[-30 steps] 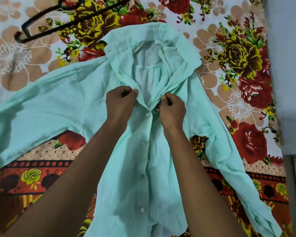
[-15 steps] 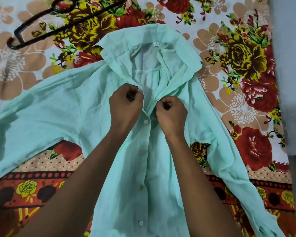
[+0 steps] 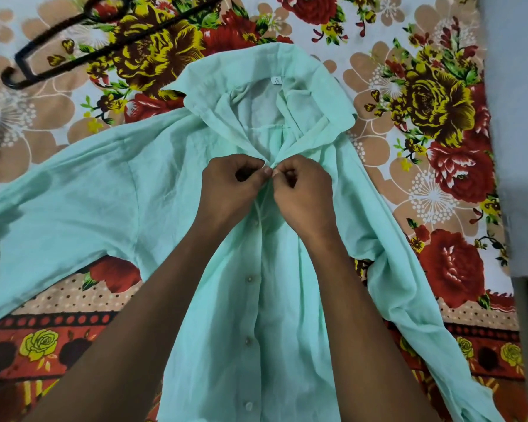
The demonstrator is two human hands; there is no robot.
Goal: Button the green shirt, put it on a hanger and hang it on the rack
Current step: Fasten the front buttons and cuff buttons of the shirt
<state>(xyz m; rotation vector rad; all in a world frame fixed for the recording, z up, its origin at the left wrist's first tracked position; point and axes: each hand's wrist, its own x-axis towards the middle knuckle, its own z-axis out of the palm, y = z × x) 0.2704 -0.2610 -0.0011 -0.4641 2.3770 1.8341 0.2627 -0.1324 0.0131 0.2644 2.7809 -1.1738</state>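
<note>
The green shirt (image 3: pixel 177 190) lies face up on a bed covered by a floral bedsheet (image 3: pixel 439 123). Its long axis runs away from the person, with the collar (image 3: pixel 256 71) at the far end and the hem passing out of view at the near edge. One sleeve spreads out to the left of the hands; the other trails down to their right. Both hands meet at the top of the button placket, just below the open collar. The left hand (image 3: pixel 226 190) is curled, thumb and fingers pinching the left front edge of the shirt. The right hand (image 3: pixel 305 196) is curled likewise, pinching the right front edge, and the two thumbs touch. Below the hands a row of buttons (image 3: pixel 250 279) runs toward the person. A black hanger (image 3: pixel 73 45) lies on the bedsheet, well apart, beyond and left of the hands.
</note>
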